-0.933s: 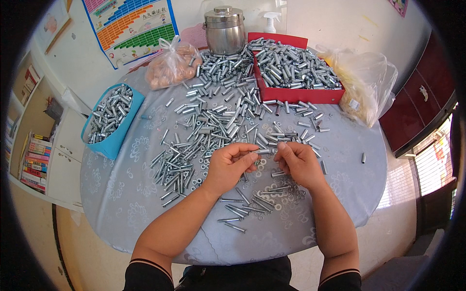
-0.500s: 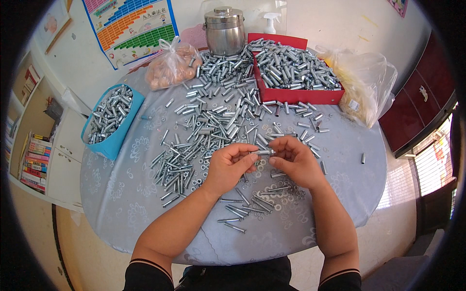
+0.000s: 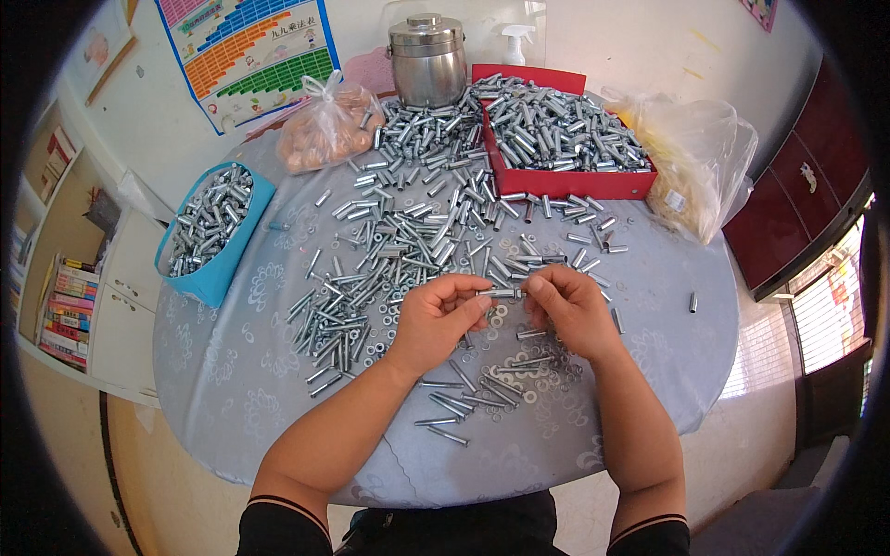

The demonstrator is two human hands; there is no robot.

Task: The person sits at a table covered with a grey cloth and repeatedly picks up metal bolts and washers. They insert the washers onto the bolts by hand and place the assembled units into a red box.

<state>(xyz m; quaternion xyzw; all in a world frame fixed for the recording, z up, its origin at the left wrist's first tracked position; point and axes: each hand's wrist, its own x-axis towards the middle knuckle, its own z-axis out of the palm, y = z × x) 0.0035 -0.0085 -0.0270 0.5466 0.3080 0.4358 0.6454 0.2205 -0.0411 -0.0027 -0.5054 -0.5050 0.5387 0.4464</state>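
Between my hands a silvery metal bolt (image 3: 501, 294) lies level over the middle of the table. My left hand (image 3: 440, 320) pinches one end of it between thumb and fingers. At the other end, the thumb and fingers of my right hand (image 3: 570, 310) close on the bolt's tip; whether a nut or washer sits there is hidden by the fingers. Loose long bolts (image 3: 334, 338) lie heaped to the left of my hands. Washers and nuts (image 3: 547, 375) are scattered below my right hand, with several more bolts (image 3: 454, 403) nearer to me.
A red box (image 3: 579, 185) full of metal sleeve bolts stands at the back right, a blue bin (image 3: 209, 283) of them at the left. Behind are a bag of round brown items (image 3: 324, 134), a steel pot (image 3: 427, 65) and a clear plastic bag (image 3: 700, 176).
My right hand's fingers have turned and closed over the bolt's end, the thumb shifting upward. The left hand keeps its pinch in the same place.
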